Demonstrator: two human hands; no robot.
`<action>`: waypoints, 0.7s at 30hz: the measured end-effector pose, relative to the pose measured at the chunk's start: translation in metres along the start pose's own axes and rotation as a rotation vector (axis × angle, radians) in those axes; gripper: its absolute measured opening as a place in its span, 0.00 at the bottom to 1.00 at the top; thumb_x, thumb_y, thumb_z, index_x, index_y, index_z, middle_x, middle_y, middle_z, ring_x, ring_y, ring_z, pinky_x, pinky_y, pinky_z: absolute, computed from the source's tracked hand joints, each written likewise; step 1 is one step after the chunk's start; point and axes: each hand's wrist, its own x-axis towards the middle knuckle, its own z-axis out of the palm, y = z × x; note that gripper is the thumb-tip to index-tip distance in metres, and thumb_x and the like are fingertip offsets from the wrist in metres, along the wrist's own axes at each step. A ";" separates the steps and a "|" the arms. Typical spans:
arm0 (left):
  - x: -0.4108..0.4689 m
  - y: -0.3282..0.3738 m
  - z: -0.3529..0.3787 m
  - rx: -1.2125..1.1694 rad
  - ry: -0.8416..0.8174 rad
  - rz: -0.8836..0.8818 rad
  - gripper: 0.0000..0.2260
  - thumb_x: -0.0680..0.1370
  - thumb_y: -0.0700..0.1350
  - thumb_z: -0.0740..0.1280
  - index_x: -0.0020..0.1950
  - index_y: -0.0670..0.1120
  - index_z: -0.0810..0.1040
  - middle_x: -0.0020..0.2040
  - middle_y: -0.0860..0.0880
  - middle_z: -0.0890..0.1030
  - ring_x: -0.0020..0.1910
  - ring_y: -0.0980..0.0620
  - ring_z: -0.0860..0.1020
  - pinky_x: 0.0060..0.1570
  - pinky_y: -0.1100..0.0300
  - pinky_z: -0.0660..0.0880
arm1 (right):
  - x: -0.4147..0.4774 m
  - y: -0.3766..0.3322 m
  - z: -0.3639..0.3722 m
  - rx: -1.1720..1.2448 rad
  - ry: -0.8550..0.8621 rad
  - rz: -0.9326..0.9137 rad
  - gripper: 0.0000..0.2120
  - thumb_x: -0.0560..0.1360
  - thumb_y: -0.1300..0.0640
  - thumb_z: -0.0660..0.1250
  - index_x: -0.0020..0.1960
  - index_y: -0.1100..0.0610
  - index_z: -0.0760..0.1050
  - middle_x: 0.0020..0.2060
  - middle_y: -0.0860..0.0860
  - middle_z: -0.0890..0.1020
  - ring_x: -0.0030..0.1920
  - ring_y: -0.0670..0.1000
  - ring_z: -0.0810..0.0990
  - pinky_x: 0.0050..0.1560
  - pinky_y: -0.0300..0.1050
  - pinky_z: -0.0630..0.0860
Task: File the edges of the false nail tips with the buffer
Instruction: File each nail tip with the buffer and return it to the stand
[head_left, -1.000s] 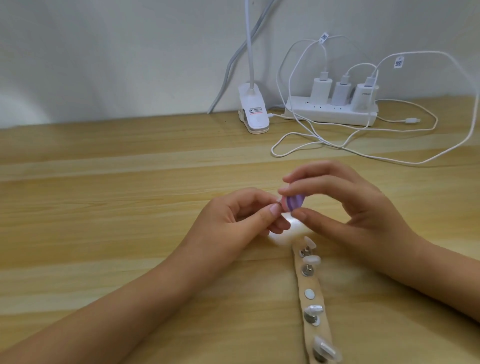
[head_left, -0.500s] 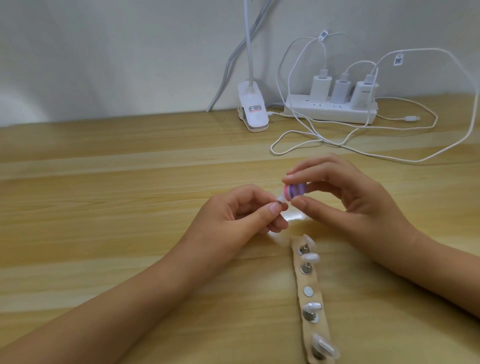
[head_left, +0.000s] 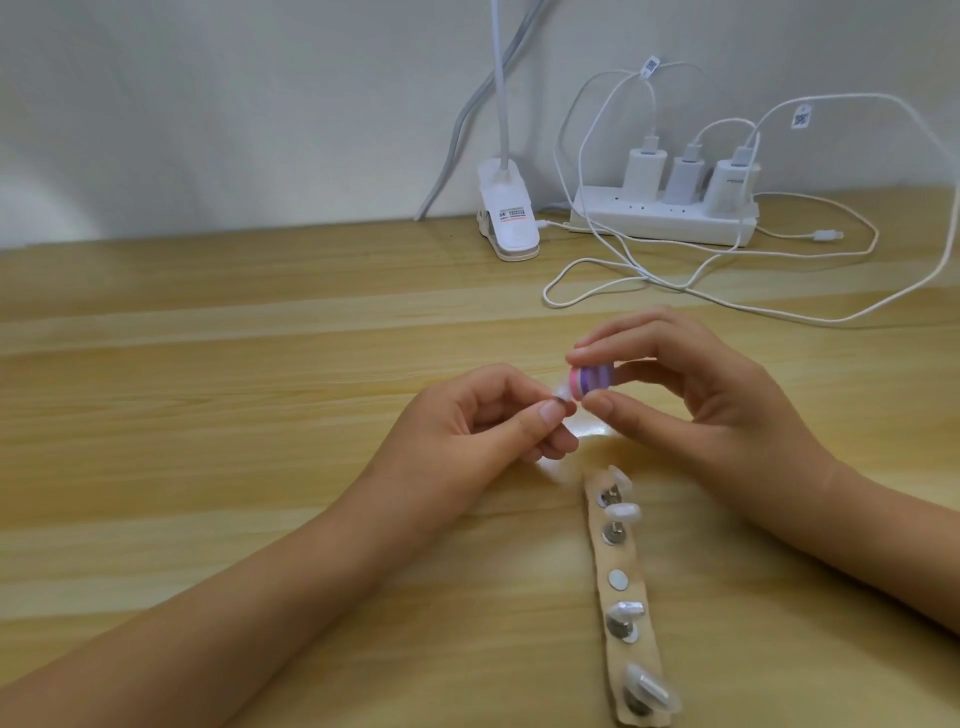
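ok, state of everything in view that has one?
left hand: pinches nail tip on its stand
right hand: grips buffer, against that tip's edge
holder strip: flat on table, four mounted tips, one disc bare
power strip: three chargers plugged in
loose cable end: unplugged, on table

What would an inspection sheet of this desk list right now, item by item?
Surface: wooden table, pale planks.
Job's things: buffer, pink and purple, close against a blurred nail tip; contact unclear. Strip carries four more tips on studs and one bare disc.
Clutter: nothing seen.
Grippers: left hand pinches the nail tip; right hand grips the buffer.
Cables: white cables loop over the table from three chargers in a power strip.
Surroundings: lamp clip by a plain wall.
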 end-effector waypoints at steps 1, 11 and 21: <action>0.000 0.000 0.000 0.000 -0.001 0.002 0.06 0.74 0.48 0.68 0.45 0.46 0.82 0.40 0.47 0.85 0.41 0.55 0.83 0.44 0.66 0.77 | -0.001 0.000 0.000 0.000 -0.004 -0.005 0.11 0.75 0.58 0.72 0.56 0.52 0.78 0.53 0.55 0.78 0.57 0.54 0.79 0.58 0.47 0.78; 0.001 -0.001 0.001 -0.017 -0.002 0.010 0.06 0.74 0.47 0.68 0.44 0.45 0.81 0.38 0.49 0.85 0.41 0.55 0.83 0.43 0.66 0.76 | -0.002 0.000 0.001 -0.015 -0.024 -0.042 0.11 0.75 0.56 0.70 0.56 0.54 0.78 0.54 0.54 0.77 0.56 0.54 0.80 0.58 0.45 0.78; -0.001 -0.003 0.001 0.071 -0.009 0.010 0.08 0.73 0.47 0.70 0.47 0.45 0.83 0.40 0.49 0.85 0.42 0.55 0.83 0.46 0.65 0.77 | 0.000 -0.004 -0.005 -0.160 -0.045 0.010 0.12 0.76 0.55 0.70 0.59 0.52 0.80 0.53 0.48 0.79 0.56 0.45 0.79 0.59 0.32 0.69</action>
